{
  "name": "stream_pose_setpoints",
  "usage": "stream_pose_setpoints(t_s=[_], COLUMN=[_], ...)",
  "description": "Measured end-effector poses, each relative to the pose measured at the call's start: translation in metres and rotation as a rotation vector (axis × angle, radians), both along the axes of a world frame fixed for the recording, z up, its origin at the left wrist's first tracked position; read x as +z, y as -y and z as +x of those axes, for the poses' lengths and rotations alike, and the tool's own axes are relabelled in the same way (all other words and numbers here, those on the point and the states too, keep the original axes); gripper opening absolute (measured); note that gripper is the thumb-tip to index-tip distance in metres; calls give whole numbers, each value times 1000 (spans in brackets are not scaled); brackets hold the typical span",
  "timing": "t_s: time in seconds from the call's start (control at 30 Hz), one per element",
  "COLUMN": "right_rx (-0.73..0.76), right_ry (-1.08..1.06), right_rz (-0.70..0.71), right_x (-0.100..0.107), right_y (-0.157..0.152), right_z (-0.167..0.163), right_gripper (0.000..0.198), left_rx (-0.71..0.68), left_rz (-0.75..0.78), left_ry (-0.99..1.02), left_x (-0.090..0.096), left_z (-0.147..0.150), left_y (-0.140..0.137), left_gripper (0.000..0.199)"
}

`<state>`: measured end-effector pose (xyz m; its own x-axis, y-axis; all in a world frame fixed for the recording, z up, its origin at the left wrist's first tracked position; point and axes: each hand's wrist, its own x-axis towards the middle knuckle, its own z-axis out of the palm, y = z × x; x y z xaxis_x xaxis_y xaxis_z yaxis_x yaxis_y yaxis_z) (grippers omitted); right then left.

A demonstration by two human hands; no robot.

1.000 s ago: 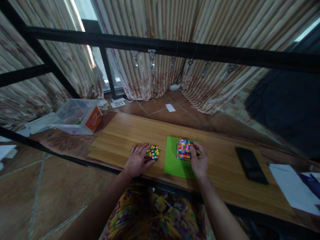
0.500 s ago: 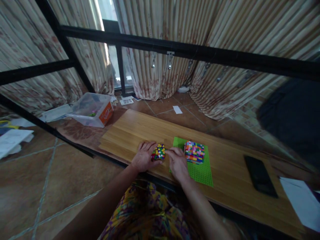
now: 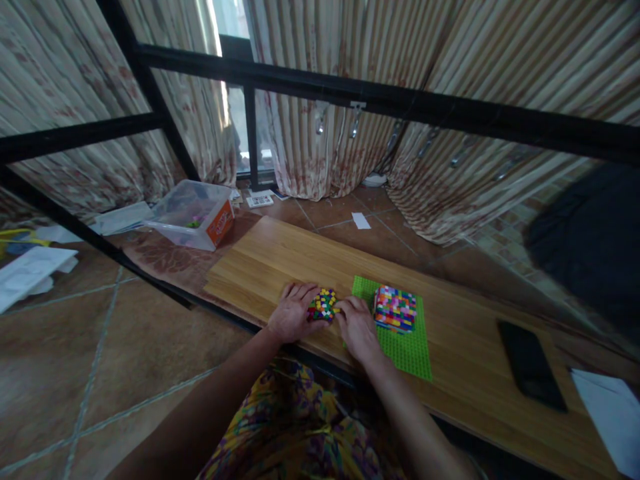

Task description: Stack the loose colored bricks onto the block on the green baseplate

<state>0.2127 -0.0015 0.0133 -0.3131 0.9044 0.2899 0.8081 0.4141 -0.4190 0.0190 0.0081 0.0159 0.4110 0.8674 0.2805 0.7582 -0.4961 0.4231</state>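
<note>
A small pile of loose toy bricks (image 3: 324, 304), mostly yellow, green, red and white, lies on the wooden board. My left hand (image 3: 295, 315) rests flat along the pile's left side, thumb and fingers apart around it. At the right edge of the pile, my right hand (image 3: 357, 327) has its fingertips pinched on a small yellow brick, partly hidden by the fingers. Right of that hand, a multicoloured block of stacked bricks (image 3: 395, 309) stands on a green studded baseplate (image 3: 407, 353). My right hand covers part of the baseplate's left edge.
The wooden board (image 3: 280, 253) carries a black phone-like slab (image 3: 531, 363) on the right. Beyond its left end stands a clear plastic box (image 3: 193, 207) with an orange label. A black metal frame (image 3: 380, 100) crosses in front of the curtains. White paper (image 3: 607, 413) lies far right.
The whole view has shifted slightly, moving things a little to the right. My right fingertips now show a yellow brick at the pile's edge. My left hand stays around the pile.
</note>
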Motion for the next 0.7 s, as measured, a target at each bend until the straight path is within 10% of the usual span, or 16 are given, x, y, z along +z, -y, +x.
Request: stream_pose_setpoints(t_s=[0.33,0.7], right_rx=[-33,-378], right_ry=[-39,-544], right_rz=[-15,-137], right_x=[2,21], right_y=[3,45], right_z=[0,37], right_gripper=[18,35], left_rx=[-1,3], left_rz=[4,3], left_ry=[-1,14], left_x=[-2,2], left_z=[0,0], left_y=[-1,0], left_gripper=[73,66])
